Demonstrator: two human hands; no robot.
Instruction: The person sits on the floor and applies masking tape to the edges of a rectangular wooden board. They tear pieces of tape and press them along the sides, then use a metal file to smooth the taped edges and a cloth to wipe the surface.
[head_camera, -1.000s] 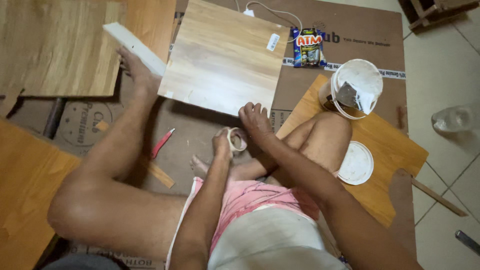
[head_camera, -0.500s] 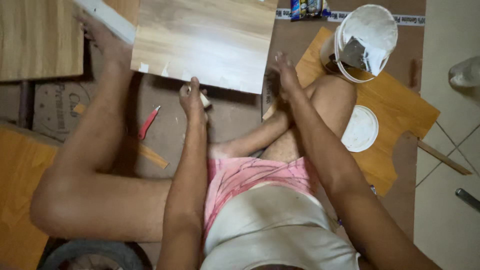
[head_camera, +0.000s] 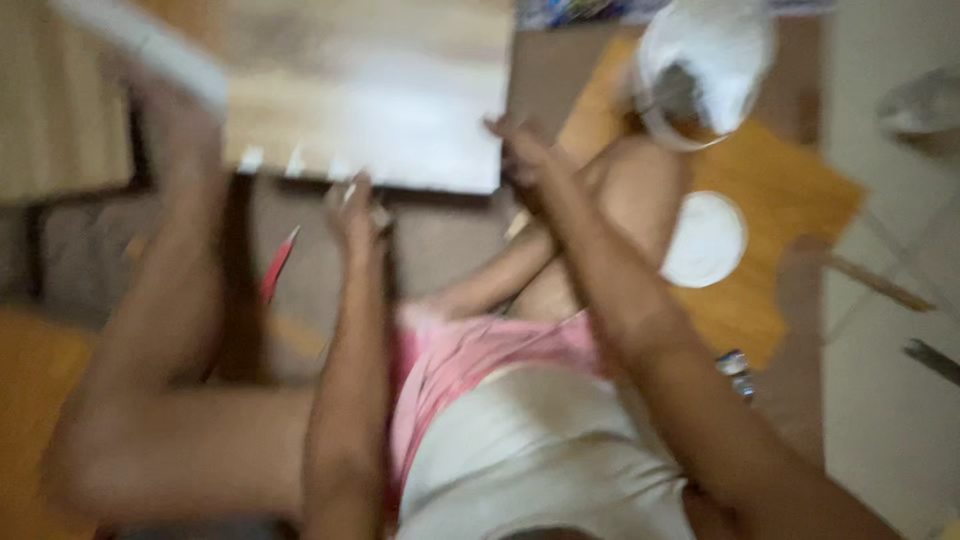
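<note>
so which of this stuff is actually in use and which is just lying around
In use:
- wood-grain panel, with strips of tape along its near edge
- left hand, holding a small thing at that edge, too blurred to tell
- right hand, on the panel's near right corner

Lying about:
- white bucket
- white lid
- red tool
- orange board

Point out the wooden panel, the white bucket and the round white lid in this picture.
wooden panel (head_camera: 370, 95): head view, middle of its pale top face.
white bucket (head_camera: 715, 50): head view, its white outer wall.
round white lid (head_camera: 705, 240): head view, centre of the flat disc lying on the orange board.
</note>
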